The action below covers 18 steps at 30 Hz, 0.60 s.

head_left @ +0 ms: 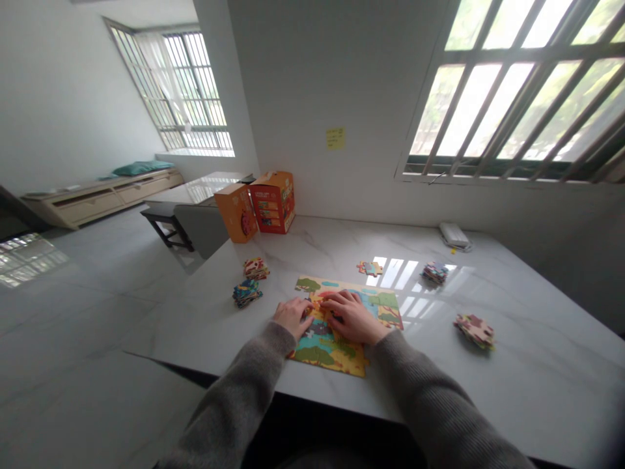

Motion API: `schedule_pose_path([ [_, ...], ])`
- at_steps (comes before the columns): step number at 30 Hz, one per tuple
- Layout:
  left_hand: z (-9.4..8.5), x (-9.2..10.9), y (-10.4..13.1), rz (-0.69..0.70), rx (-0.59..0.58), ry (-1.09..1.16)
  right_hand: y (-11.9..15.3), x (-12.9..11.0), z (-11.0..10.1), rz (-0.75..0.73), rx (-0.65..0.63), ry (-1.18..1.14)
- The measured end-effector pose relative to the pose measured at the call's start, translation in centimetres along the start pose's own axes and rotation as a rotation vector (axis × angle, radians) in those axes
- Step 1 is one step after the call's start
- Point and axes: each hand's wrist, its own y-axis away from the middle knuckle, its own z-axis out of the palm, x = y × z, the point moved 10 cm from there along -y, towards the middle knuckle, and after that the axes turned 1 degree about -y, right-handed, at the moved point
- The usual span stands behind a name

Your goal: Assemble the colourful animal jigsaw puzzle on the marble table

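Both of my hands lie flat, no grip closed: left hand [291, 316] and right hand [352, 317] press pieces into the puzzle [342, 326] on the worktop [512, 365], keeping them level. Sorted piece stacks [249, 292] wait left of the puzzle; the box [273, 202] stands beyond.

I see two orange boxes [256, 207] upper left of centre on the marble table [512, 365], a yellow sticky note [334, 138] on the wall above, and a white device [454, 235] at right.
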Motion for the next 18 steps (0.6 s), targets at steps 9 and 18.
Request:
schedule_pose_path([
  [9, -0.3, 1.1, 1.6, 0.049, -0.018, -0.053, 0.0, 0.4, 0.6, 0.021, 0.001, 0.014],
  [18, -0.6, -0.6, 1.2, 0.074, 0.030, 0.138, 0.1, 0.5, 0.8, 0.029, 0.010, 0.025],
])
